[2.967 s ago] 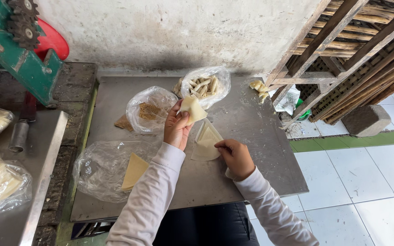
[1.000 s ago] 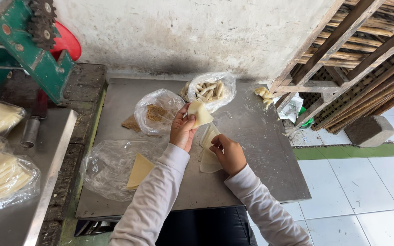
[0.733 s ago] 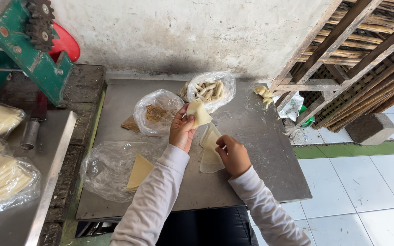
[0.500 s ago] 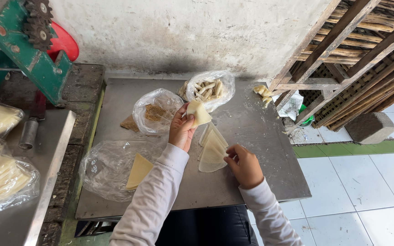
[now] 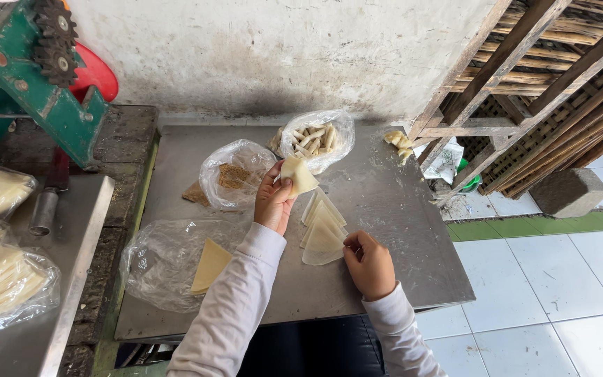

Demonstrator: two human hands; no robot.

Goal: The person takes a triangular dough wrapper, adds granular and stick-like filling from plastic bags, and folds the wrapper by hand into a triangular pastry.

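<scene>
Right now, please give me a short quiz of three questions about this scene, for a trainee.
1. True or false: the left hand holds a folded pale wrapper above the metal table.
2. What does the right hand touch? A) fanned triangular wrappers B) bag of stick pieces C) green machine
3. What lies inside the clear bag nearest the person?

Key: 1 true; 2 A; 3 a yellow triangular sheet.

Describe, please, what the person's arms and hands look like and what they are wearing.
Both arms are covered by long, plain, pale lilac-white sleeves that reach the wrists and crease softly at the cuffs. The left hand and right hand are bare: no gloves, rings, watch or bracelet show in this view.
</scene>
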